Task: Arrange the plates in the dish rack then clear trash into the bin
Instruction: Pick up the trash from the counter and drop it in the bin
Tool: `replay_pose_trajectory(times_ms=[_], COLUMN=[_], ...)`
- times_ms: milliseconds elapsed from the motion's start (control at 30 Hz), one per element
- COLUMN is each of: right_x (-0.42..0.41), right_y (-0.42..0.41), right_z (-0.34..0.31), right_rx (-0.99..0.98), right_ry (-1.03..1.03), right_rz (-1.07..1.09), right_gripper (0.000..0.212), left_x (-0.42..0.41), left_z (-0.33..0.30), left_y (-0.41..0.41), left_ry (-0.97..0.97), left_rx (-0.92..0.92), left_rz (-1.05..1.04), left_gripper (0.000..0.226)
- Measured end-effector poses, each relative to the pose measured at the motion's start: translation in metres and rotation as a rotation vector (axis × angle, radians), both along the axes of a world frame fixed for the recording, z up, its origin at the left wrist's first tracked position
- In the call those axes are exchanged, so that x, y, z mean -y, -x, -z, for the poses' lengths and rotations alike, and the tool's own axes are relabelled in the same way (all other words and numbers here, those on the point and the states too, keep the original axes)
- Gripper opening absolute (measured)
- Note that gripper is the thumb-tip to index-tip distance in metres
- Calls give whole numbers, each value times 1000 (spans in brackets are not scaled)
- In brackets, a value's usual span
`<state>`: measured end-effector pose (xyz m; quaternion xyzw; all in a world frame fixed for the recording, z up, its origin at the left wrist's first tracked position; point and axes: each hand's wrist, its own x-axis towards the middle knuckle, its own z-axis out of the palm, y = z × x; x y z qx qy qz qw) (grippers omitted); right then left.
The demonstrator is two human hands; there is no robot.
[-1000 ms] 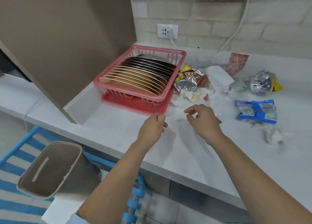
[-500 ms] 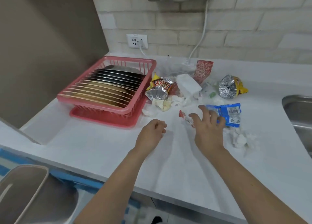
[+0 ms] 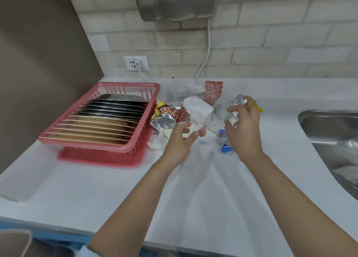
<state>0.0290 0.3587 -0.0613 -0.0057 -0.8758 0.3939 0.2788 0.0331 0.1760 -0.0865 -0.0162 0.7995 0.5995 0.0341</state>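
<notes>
The white bench (image 3: 96,189) runs from a brown wall panel at its left end to a steel sink (image 3: 329,132) set into its right end. Toward the back-left corner sits the pink dish rack (image 3: 144,140), already filled with plates (image 3: 108,119) standing on edge in a tight row, dark ones behind and tan ones in front, so that part of the job looks done. Just right of the rack, along the back edge, lies the trash (image 3: 195,107): crumpled tissue, foil snack wrappers, a red packet and a blue wrapper. A corner of the bin (image 3: 13,241) shows below the front-left edge. The left hand (image 3: 179,140) hovers over the near tissue, fingers loosely spread and holding nothing. The right hand (image 3: 244,131) hangs above the blue wrapper, fingers half curled and apparently empty. The litter should be light, soft and crushable; foil may slip and crackle, so bunching several pieces into each palm seems surest.
</notes>
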Motion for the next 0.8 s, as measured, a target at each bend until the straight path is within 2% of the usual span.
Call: replay_pose_trajectory(times_ms=[100, 167, 267, 367, 433, 500, 567, 600, 700, 800], right_x=[1, 0, 1, 4, 3, 1, -2, -2, 0, 6], right_y=[0, 1, 0, -1, -3, -5, -9, -11, -13, -13], right_z=[-6, -11, -19, -25, -27, -27, -26, -26, -21, -14], right_rx=[81, 112, 205, 297, 347, 370, 376, 374, 353, 363], right_ry=[377, 633, 891, 1101, 1203, 1101, 860, 767, 601, 454], right_rz=[51, 28, -116, -320, -423, -416, -320, -283, -216, -230], right_gripper=[46, 49, 50, 48, 49, 52, 56, 57, 52, 43], left_x=[-3, -6, -14, -22, -27, -32, -35, -34, -32, -29], left_z=[-1, -3, -10, -14, -15, -16, -15, -16, -21, -30], left_y=[7, 11, 16, 21, 24, 28, 30, 30, 28, 23], left_ry=[19, -53, -313, -561, -751, -844, -847, -847, -817, -737], left_rx=[37, 132, 423, 632, 710, 710, 662, 636, 563, 496], left_rz=[14, 3, -11, 57, 68, 28, -8, -19, 7, 81], left_gripper=[45, 50, 65, 54, 49, 38, 18, 17, 39, 44])
